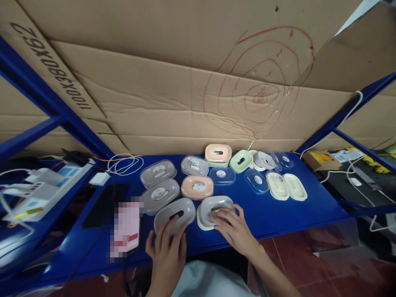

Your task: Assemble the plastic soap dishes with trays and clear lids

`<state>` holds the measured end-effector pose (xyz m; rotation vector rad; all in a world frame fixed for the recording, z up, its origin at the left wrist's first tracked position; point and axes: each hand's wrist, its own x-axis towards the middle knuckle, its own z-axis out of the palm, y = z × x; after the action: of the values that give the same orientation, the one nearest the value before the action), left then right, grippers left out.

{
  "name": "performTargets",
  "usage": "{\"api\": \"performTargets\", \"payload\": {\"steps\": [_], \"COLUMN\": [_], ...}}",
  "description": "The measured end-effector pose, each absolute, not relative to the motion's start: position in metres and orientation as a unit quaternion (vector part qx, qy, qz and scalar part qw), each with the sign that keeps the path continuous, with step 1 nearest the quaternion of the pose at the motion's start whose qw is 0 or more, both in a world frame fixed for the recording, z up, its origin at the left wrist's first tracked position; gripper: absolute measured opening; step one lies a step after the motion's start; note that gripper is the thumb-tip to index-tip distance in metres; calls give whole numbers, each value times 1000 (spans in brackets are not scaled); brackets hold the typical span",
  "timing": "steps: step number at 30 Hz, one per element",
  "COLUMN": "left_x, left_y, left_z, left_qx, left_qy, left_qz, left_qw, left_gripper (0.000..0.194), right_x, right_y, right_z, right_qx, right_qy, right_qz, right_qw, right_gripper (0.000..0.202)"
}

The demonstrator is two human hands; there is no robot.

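Note:
My left hand point(168, 249), its fingers apart, reaches over the near rim of a grey oval soap dish point(187, 212) with a slot in its floor. My right hand point(233, 229) is closed on another grey soap dish point(221, 202), fingertips inside it and one finger by its right rim. Under that dish shows the rim of a cream soap dish point(204, 226). Just behind lie a peach soap box point(188, 187) with a clear stickered lid and a grey lidded one point(151, 202).
Peach point(216, 148) and green point(236, 165) dishes stand at the back. Clear lids point(221, 176) and a cream pair point(295, 187) lie rightward. A phone point(126, 231) lies left, near cables point(125, 163) and a power strip point(58, 185). Blue shelf posts flank the table point(235, 189); cardboard backs it.

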<state>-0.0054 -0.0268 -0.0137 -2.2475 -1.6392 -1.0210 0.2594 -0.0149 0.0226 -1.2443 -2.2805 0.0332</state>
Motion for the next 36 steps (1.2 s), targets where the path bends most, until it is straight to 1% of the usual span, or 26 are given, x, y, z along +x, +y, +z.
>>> {"api": "performTargets", "payload": {"steps": [2, 6, 7, 10, 12, 15, 22, 27, 31, 36], "left_x": [1, 22, 26, 33, 30, 21, 12, 13, 15, 16], "left_y": [-29, -23, -19, -1, 9, 15, 6, 2, -2, -5], "left_z": [-6, 7, 9, 12, 13, 16, 21, 17, 12, 1], "left_qx": [-790, -835, -838, -843, -850, -873, -890, -885, -874, -868], "left_qy": [-503, -443, -437, -426, -419, -391, -365, -359, -355, -369], "left_qz": [-344, -327, -328, -329, -320, -290, -274, -297, -332, -331], "left_qw": [70, 18, 11, 0, 1, 8, 6, -6, -6, -19], "left_gripper": [38, 36, 34, 25, 22, 19, 17, 16, 15, 17], "right_x": [265, 292, 298, 308, 307, 302, 298, 297, 295, 293], "right_y": [-13, -13, -14, -16, -17, -17, -18, -20, -23, -23], "right_z": [23, 19, 17, 14, 13, 13, 11, 11, 8, 7], "right_qx": [-456, -479, -488, -497, -488, -473, -427, -417, -408, -402], "right_qy": [-855, -856, -851, -845, -848, -855, -881, -884, -888, -893], "right_qz": [21, 6, -1, -5, 3, 9, 3, -9, -7, 5], "right_qw": [245, 196, 192, 197, 205, 211, 205, 211, 213, 203], "right_gripper": [38, 53, 52, 39, 33, 30, 33, 33, 40, 44]}}
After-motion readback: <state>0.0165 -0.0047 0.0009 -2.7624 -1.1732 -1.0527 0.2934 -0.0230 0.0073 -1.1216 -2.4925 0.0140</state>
